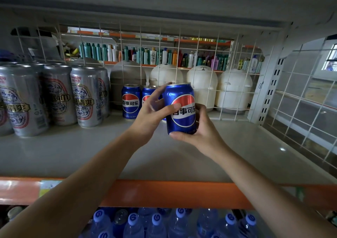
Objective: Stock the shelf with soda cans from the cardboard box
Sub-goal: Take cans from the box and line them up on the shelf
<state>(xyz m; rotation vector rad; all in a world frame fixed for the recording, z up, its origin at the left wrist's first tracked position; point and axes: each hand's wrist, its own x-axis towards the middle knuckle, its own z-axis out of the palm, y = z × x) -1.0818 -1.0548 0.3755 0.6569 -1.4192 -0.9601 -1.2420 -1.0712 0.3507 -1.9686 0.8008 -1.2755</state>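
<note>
Above the shelf (73, 155), just right of two blue cans (131, 101) at the far back, a soda can (182, 113) hangs upright, right hand (200, 130) gripping its base and left hand (153, 110) pinching its side, likely to extend their row label-forward.

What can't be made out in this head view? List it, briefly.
- Cardboard box: out of frame in the head view.
- Second shelved blue can: mostly hidden behind the left hand.
- Base of the held can: covered by the right hand, so any gap to the shelf is unclear.
- Leftmost silver can: cut by the left edge.
- Labels on the far bottles: too small to read.
</note>
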